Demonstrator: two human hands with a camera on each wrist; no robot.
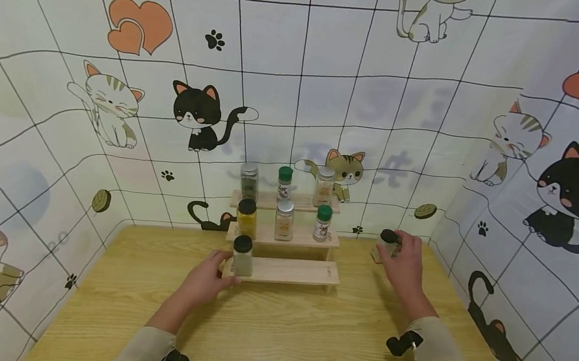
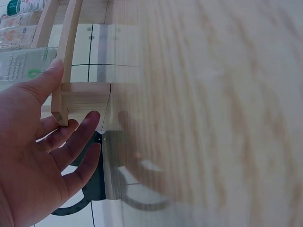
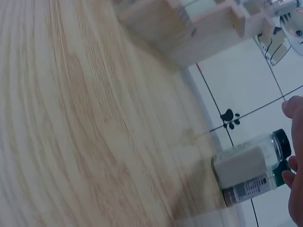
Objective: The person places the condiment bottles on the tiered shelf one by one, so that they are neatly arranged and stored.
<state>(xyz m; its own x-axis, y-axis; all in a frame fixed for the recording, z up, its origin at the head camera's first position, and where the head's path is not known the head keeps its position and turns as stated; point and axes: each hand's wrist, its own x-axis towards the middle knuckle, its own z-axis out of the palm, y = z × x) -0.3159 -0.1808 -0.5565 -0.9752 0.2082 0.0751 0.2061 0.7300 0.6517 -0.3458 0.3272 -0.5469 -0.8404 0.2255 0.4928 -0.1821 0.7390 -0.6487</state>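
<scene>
In the head view, my left hand (image 1: 207,278) is at the left end of the wooden spice rack (image 1: 295,272). Its thumb and fingers straddle the end of the bottom board, while other fingers hang free in the left wrist view. Beside that hand, a black-lidded jar of pale contents (image 1: 242,256) stands on the bottom step. My right hand (image 1: 404,263) reaches around the top of a black-lidded jar (image 3: 241,165) on the table. A green-lidded jar (image 3: 251,189) stands close against it, fingers near its lid. The right thumb is apart from the black lid.
The middle step holds a yellow jar (image 1: 246,218), a silver-lidded jar (image 1: 284,220) and a green-lidded bottle (image 1: 322,223). Behind them are a herb jar (image 1: 249,182), another green-lidded bottle (image 1: 284,183) and a silver-lidded jar (image 1: 323,187). Cat-print walls (image 1: 297,105) enclose the wooden table (image 1: 273,332).
</scene>
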